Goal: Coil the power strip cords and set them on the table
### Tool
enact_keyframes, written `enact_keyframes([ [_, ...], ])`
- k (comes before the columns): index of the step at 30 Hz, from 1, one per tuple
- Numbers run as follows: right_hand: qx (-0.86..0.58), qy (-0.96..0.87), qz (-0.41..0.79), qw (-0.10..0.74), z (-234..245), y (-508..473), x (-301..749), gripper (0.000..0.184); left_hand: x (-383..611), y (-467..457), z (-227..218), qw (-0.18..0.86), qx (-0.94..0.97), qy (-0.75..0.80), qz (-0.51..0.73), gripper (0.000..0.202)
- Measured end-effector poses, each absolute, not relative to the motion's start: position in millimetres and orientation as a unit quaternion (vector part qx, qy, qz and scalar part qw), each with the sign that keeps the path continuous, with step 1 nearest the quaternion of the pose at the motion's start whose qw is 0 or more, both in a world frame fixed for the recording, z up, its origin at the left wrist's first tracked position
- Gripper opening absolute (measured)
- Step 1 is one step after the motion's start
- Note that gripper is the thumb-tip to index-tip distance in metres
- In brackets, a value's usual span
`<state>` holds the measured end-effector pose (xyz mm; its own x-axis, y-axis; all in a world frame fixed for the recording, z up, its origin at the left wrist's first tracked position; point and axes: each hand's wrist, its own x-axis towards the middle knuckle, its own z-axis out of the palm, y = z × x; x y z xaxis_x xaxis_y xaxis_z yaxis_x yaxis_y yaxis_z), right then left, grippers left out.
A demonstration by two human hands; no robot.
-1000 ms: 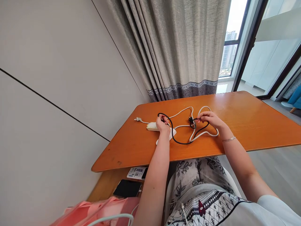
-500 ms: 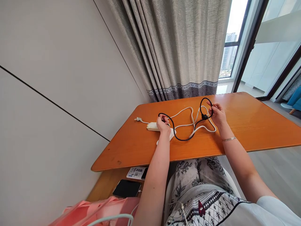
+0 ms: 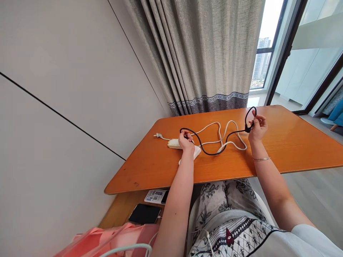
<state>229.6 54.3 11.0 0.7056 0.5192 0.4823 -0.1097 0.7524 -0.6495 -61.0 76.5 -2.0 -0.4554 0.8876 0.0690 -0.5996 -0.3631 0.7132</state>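
Note:
A black cable (image 3: 211, 154) runs between my two hands above the orange wooden table. My left hand (image 3: 187, 140) is closed around one end of it, over a white power strip (image 3: 174, 144). At the right, my right hand (image 3: 257, 128) pinches the cable where it bends into a loop beside a black plug-like block (image 3: 247, 128). Beneath the black cable lies a white cord (image 3: 235, 142) in loose curves. Its white two-pin plug (image 3: 158, 135) rests left of the strip. Another white piece (image 3: 197, 151) is partly covered by my left wrist.
The table (image 3: 150, 171) has its near edge above my lap. Below it on the left are a black phone (image 3: 144, 213), a printed white card (image 3: 154, 196) and a pink bag (image 3: 107, 241). A grey curtain (image 3: 211, 53) hangs behind the table, with a wall at the left.
My right hand has moved right, carrying the looped end and black block with it. The black cable's sag between my hands is shallower. My left hand has stayed nearly in place.

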Motion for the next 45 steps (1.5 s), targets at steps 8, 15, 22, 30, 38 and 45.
enact_keyframes([
  [8, -0.312, -0.386, 0.16, 0.853, 12.9, 48.7, 219.0, 0.022, -61.2, 77.7, -4.2, 0.462, 0.241, 0.314, 0.793, 0.026],
  [15, -0.331, -0.452, 0.171, 0.811, 10.3, 39.6, 204.3, 0.02, -61.3, 80.3, -6.9, 0.452, 0.252, 0.315, 0.796, 0.032],
  [22, -0.383, -0.492, 0.174, 0.762, 4.5, 30.5, 194.8, 0.015, -61.0, 81.5, -7.8, 0.447, 0.256, 0.311, 0.799, 0.038],
  [30, -0.493, -0.645, 0.1, 0.575, -15.8, -22.8, 209.2, 0.026, -60.7, 82.3, -8.5, 0.448, 0.26, 0.304, 0.8, 0.038],
  [38, -0.579, -0.718, -0.031, 0.385, -37.9, -31.4, 204.1, 0.048, -60.0, 82.3, -8.3, 0.44, 0.257, 0.307, 0.804, 0.036],
  [45, -0.597, -0.709, -0.06, 0.37, -41.5, -25.9, 203.5, 0.028, -58.6, 80.1, -7.3, 0.439, 0.266, 0.31, 0.8, 0.035],
])
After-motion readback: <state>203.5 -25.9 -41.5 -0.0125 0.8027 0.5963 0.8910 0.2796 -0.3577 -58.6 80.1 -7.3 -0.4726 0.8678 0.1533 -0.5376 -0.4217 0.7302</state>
